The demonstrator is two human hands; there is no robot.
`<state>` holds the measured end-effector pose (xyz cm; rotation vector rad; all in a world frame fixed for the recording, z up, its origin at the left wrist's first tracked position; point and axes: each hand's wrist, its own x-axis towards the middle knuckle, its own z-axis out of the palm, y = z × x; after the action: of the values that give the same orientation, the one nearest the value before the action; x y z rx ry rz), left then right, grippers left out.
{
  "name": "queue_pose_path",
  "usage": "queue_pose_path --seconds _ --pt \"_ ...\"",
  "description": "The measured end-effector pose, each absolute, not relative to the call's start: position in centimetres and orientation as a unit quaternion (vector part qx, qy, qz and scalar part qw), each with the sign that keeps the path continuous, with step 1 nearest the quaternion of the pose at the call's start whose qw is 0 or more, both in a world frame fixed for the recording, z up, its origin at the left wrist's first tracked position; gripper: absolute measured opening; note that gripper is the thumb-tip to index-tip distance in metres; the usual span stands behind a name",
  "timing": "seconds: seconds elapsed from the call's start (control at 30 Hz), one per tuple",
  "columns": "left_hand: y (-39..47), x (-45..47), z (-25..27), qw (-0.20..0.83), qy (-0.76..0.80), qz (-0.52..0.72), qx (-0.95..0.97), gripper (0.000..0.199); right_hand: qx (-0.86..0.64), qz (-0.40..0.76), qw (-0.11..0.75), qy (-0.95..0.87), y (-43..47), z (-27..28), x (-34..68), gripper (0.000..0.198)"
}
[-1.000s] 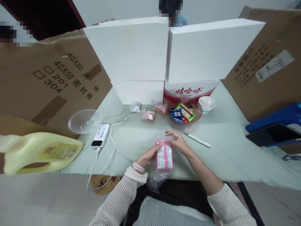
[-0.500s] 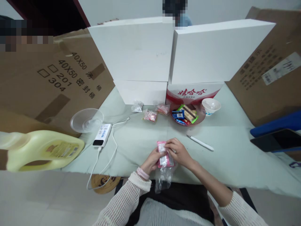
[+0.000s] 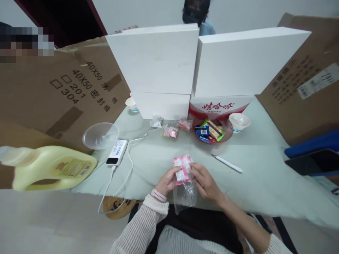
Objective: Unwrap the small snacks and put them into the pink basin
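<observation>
Near the table's front edge I hold a pink and white packet (image 3: pixel 182 169) between both hands. My left hand (image 3: pixel 169 180) grips its left side, thumb on top. At its right edge, the fingers of my right hand (image 3: pixel 206 180) are pinched on the packet or the clear plastic around it; I cannot tell which. A clear plastic bag (image 3: pixel 184 195) hangs from the packet's lower end over the table edge. Farther back lie small wrapped packets (image 3: pixel 170 131) and a reddish bowl (image 3: pixel 228 137) of wrapped snacks. A white cutter-like pen (image 3: pixel 227 163) lies to the right.
A power bank (image 3: pixel 117 152) with a white cable, a clear plastic bowl (image 3: pixel 91 137) and a yellow jug (image 3: pixel 53 167) stand left. White boxes (image 3: pixel 161 60) line the back, with a paper bowl (image 3: pixel 239 121) before them. Cardboard (image 3: pixel 92 106) flanks the table. A person (image 3: pixel 197 16) is behind.
The packet has tilted and shifted slightly left and up in my hands. My right hand has moved from over its top to its right edge. The view has shifted slightly.
</observation>
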<state>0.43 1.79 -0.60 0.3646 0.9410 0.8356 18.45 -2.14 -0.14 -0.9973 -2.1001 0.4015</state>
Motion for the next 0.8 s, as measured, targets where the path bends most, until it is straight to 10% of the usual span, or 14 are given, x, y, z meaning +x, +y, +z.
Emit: queue_pose_path --seconds 0.17,0.33,0.8 --pt "2.9 -0.1 0.2 0.797 0.448 0.381 0.14 0.024 -0.467 0.06 0.419 -0.776 -3.5 -3.0 19.4 0.072" --pt "2.3 1.5 0.8 0.771 0.455 0.419 0.154 0.023 -0.416 0.034 0.386 -0.823 -5.1 -4.6 16.4 0.045" --pt "0.3 1.2 0.1 0.77 0.404 0.429 0.246 0.057 -0.5 0.235 0.467 -0.691 -2.0 -1.1 15.2 0.017"
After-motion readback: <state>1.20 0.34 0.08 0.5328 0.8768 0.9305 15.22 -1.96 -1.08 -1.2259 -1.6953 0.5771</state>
